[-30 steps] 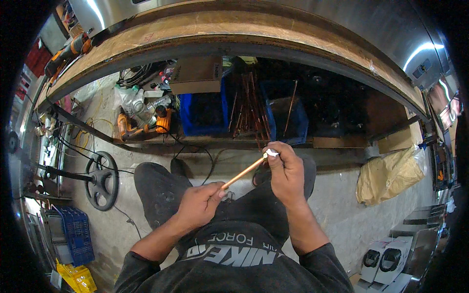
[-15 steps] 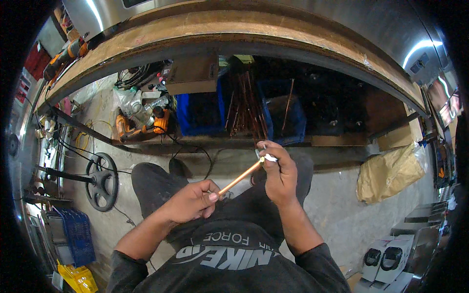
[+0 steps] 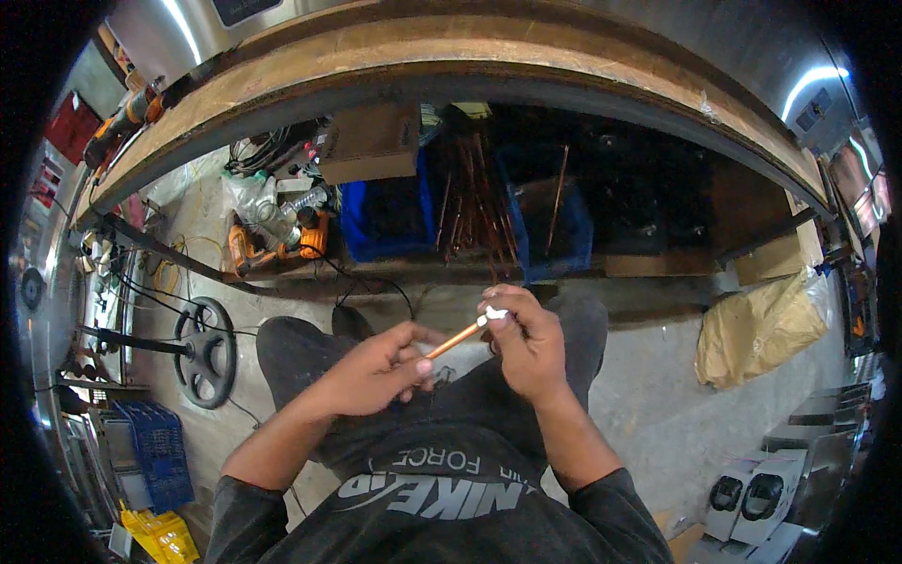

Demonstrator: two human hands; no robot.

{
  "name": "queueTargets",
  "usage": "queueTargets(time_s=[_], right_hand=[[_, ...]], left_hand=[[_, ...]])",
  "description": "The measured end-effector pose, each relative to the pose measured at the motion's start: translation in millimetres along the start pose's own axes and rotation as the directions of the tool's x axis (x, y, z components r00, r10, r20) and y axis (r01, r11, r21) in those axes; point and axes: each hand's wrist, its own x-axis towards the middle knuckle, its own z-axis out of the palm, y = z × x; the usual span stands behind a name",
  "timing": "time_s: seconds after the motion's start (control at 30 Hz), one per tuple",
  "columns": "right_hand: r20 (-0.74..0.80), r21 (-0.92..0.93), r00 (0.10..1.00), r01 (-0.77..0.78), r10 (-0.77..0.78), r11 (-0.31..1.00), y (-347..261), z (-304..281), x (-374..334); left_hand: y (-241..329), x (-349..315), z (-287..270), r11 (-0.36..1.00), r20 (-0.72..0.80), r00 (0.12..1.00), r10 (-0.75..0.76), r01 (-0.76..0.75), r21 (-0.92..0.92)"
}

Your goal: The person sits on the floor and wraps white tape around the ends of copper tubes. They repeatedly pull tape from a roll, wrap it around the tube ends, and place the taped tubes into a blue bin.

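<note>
A short, shiny copper tube (image 3: 457,339) slants between my hands above my lap, its right end higher. My left hand (image 3: 371,376) is closed on its lower left end, between thumb and fingers. At the upper right end, the thumb and fingers of my right hand (image 3: 530,352) pinch a small white piece (image 3: 495,313) that sits against the tube. Whether this white piece is cloth, tape or a fitting, I cannot tell. My right fingers hide part of the tube's end.
Ahead stands a wooden workbench (image 3: 451,58). Beneath it are blue bins (image 3: 387,226), thin copper rods (image 3: 470,207), an orange power tool (image 3: 315,235) and a cardboard box (image 3: 369,155). A black steering-type wheel (image 3: 204,352) is at left, a brown bag (image 3: 763,329) at right.
My right hand has shifted slightly left and down, closer to my left hand. Less tube shows between them, and the white piece now covers the brass-coloured end seen before.
</note>
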Motion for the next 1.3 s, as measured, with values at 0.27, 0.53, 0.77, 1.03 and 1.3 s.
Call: queueTargets(time_s=[0.27, 0.53, 0.77, 1.03, 1.3], right_hand=[[0.095, -0.024, 0.995, 0.038, -0.036, 0.999, -21.9, -11.6, 1.9], [0.096, 0.009, 0.993, -0.068, 0.066, 0.998, 5.7, 2.1, -8.5], [0.176, 0.053, 0.972, -0.168, 0.156, 0.984, 13.6, 26.6, -8.8], [0.087, -0.224, 0.994, 0.088, -0.070, 0.971, 5.9, 35.8, 8.2], [0.165, -0.506, 0.927, 0.373, -0.338, 0.778, -19.8, 24.5, 6.7]], left_hand=[[23.5, 43.6, 19.2, 0.965, -0.005, 0.973, 0.232, -0.231, -0.127], [-25.3, 30.9, 25.4, 0.952, -0.298, 0.941, 0.158, -0.226, -0.206], [-35.0, 15.4, 21.3, 0.943, -0.330, 0.922, 0.201, -0.274, -0.190], [-9.9, -4.4, 18.7, 0.957, -0.286, 0.927, 0.243, -0.277, -0.087], [-15.7, -1.4, 31.3, 0.905, -0.371, 0.868, 0.330, -0.403, -0.136]])
